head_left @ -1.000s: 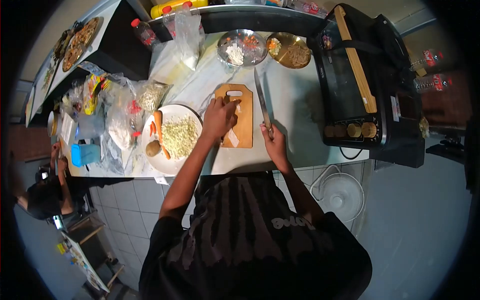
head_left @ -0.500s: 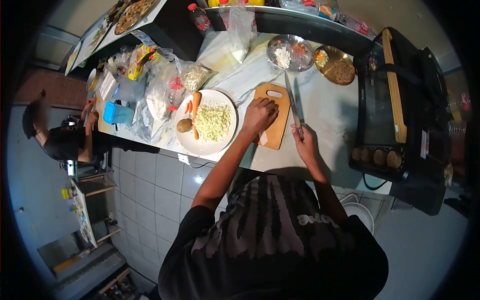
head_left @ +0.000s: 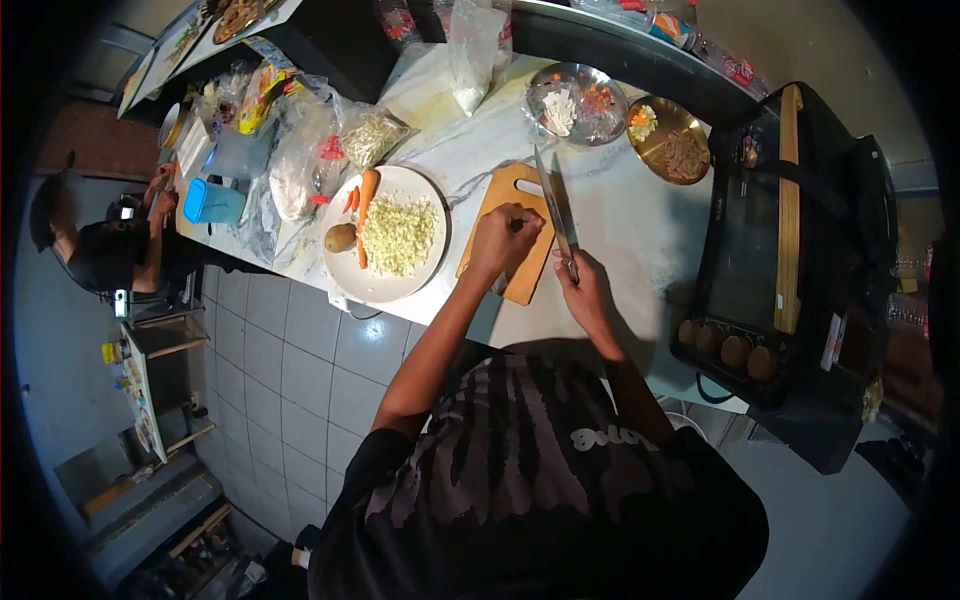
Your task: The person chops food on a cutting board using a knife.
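Note:
My right hand [head_left: 582, 283] is closed round the handle of a long knife [head_left: 558, 205], whose blade points away from me along the right edge of the wooden cutting board [head_left: 533, 275]. Over the board, my left hand [head_left: 505, 238] has its fingers curled together; what they hold, if anything, is hidden. To the left, a white plate [head_left: 385, 292] carries chopped pale vegetable [head_left: 400, 232], carrots [head_left: 366, 200] and a round brown item [head_left: 340, 237]. Behind the board are a steel plate [head_left: 590, 128] with white and orange pieces and a brass-coloured plate [head_left: 655, 150] with brown strips.
A black oven [head_left: 745, 250] stands on the right. Plastic bags [head_left: 300, 170] and a blue container [head_left: 212, 203] are at the left, with a standing clear bag [head_left: 472, 55] at the back. Another person [head_left: 120, 250] is at the far left.
The view has swung about. My left hand has shifted slightly up the board, its fingers curled tighter, and the pale piece seen earlier near it is now mostly hidden. The knife stays in my right hand.

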Available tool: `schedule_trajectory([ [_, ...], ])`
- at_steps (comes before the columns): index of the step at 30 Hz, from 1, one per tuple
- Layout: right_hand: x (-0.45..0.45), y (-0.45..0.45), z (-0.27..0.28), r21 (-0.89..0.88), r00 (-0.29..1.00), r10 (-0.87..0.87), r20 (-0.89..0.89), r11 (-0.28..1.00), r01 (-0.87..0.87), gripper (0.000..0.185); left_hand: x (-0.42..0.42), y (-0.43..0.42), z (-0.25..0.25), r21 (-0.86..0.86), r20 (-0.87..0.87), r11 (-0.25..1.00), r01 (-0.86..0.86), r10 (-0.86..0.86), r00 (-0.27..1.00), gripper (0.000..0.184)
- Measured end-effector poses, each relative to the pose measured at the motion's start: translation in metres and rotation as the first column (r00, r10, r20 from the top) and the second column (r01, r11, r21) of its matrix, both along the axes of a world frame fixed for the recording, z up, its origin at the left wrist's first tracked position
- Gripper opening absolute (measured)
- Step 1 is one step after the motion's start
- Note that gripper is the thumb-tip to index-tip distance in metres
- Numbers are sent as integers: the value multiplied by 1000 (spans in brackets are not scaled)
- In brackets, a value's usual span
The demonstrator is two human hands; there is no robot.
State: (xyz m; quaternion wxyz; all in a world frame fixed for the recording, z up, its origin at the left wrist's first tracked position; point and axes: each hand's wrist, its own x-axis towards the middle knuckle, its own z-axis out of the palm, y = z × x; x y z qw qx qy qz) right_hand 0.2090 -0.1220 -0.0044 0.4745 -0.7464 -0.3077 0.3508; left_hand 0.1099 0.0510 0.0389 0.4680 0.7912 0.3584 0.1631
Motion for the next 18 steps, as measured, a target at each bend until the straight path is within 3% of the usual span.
schedule_trajectory([
  [4, -7, -5, -8, 77, 992, -37, 119, 997, 28, 42, 3, 1, 1, -23, 24, 998, -55, 55, 998, 24],
  [5, -9, -8, -8, 145, 988, -52, 146, 989, 31, 46, 1, 0, 4, 91, -16, 995, -30, 32, 999, 26],
  [6, -8, -10, 0, 143, 987, -64, 146, 989, 43, 46, 0, 0, 8, 206, -58, 979, 1, 11, 998, 27],
  [9, -10, -19, 34, 40, 994, 61, 89, 997, -64, 48, -4, -3, 6, 202, -81, 979, 32, -16, 997, 29],
  [11, -11, -19, 38, 200, 972, 65, 225, 973, -111, 48, -4, 0, 3, 215, -76, 976, 42, -26, 997, 28],
  [15, -11, -26, 40, 176, 976, 104, 191, 975, -138, 51, -8, 0, -2, 242, -63, 970, 4, 11, 998, 22],
  [17, -11, -29, 42, 1, 973, 192, 131, 981, -194, 53, -10, 1, -2, 275, -71, 961, -5, 26, 997, 22],
  [18, -12, -27, 41, 2, 973, 189, 130, 982, -191, 53, -10, 1, 0, 276, -73, 961, -2, 22, 997, 22],
])
